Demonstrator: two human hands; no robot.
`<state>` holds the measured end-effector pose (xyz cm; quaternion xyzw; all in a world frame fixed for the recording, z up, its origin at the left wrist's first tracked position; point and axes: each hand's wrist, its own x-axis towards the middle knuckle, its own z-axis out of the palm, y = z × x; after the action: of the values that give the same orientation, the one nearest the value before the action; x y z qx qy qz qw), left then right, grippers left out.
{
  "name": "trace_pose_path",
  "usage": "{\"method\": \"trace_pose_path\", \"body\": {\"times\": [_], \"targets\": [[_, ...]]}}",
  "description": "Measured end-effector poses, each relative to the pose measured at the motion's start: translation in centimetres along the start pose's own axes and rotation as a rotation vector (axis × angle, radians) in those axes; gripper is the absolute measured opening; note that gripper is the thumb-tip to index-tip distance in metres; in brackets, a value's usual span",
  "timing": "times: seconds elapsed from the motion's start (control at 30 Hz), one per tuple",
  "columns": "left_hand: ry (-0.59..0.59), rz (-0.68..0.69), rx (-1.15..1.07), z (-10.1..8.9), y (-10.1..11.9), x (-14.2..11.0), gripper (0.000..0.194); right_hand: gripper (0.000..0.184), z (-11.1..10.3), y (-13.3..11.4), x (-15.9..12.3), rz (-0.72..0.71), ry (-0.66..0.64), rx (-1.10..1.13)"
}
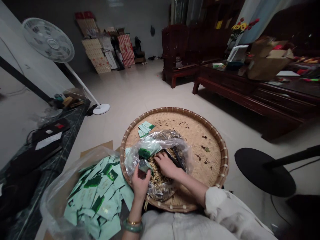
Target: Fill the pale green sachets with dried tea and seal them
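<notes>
My left hand [140,182], wearing a jade bangle and a gold bracelet, pinches a green paper sachet [145,166] above a clear plastic bag [183,154]. The bag lies open on a round woven bamboo tray [210,156] and holds dried tea leaves [156,178]. My right hand [167,166] is inside the bag, its fingers down on the leaves beside a black scoop or tongs [178,158]. Green sachets lie stacked on the tray [145,129] and inside the bag's mouth [147,152]. Many more fill a plastic-lined carton [97,196] at lower left.
A dark marble counter [47,146] with a black case runs along the left. A black round stand base [265,171] sits to the right. Beyond are a white floor fan [48,40], a carved wooden bench and low table [250,83], and stacked boxes.
</notes>
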<state>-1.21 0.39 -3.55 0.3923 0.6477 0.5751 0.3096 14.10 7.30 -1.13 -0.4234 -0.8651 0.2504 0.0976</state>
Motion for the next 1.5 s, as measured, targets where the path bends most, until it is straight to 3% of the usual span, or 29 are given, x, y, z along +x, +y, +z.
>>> {"method": "trace_pose_path", "body": {"times": [0.1, 0.23, 0.37, 0.47, 0.53, 0.63, 0.7, 0.87, 0.93, 1.1, 1.37, 1.5], "targets": [[-0.005, -0.006, -0.005, 0.0, 0.0, 0.0, 0.057, 0.065, 0.2, 0.4, -0.2, -0.092, -0.007, 0.100], [-0.017, -0.009, -0.018, -0.1, 0.1, 0.1, 0.056, 0.071, 0.2, 0.8, -0.8, 0.069, 0.038, 0.042], [-0.006, -0.007, -0.040, -0.2, 0.4, 0.1, 0.055, 0.075, 0.2, 0.4, -0.8, -0.053, 0.001, 0.177], [-0.006, -0.013, -0.055, -0.3, 0.6, 0.1, 0.054, 0.078, 0.1, 0.2, -0.3, -0.048, 0.030, 0.180], [-0.009, -0.014, -0.055, -0.4, 0.7, 0.2, 0.054, 0.080, -0.3, 0.2, -0.1, -0.053, -0.045, 0.118], [-0.015, -0.009, -0.049, -0.4, 0.7, 0.2, 0.054, 0.077, -1.1, 0.2, -0.2, -0.182, -0.199, 0.081], [-0.020, -0.006, -0.051, -0.4, 0.6, 0.2, 0.055, 0.076, -1.7, 0.2, -0.4, -0.212, -0.228, 0.063], [-0.040, -0.006, -0.055, -0.3, 0.3, 0.3, 0.056, 0.101, -1.8, -0.1, -0.8, -0.041, -0.234, -0.019], [-0.043, 0.004, -0.062, -0.3, 0.2, 0.3, 0.057, 0.093, -1.4, -0.3, -0.6, -0.031, -0.232, 0.018], [-0.047, 0.028, -0.073, -0.3, 0.0, 0.3, 0.057, 0.054, -0.6, -0.5, -0.5, -0.064, -0.153, 0.109], [-0.081, 0.071, -0.024, 0.0, 0.0, 0.3, 0.055, 0.033, 0.5, 0.3, -0.5, -0.053, -0.025, 0.181], [-0.088, 0.117, 0.048, 0.0, 0.0, 0.3, 0.054, 0.029, -0.4, 1.3, -0.8, 0.006, 0.083, 0.356]]}}
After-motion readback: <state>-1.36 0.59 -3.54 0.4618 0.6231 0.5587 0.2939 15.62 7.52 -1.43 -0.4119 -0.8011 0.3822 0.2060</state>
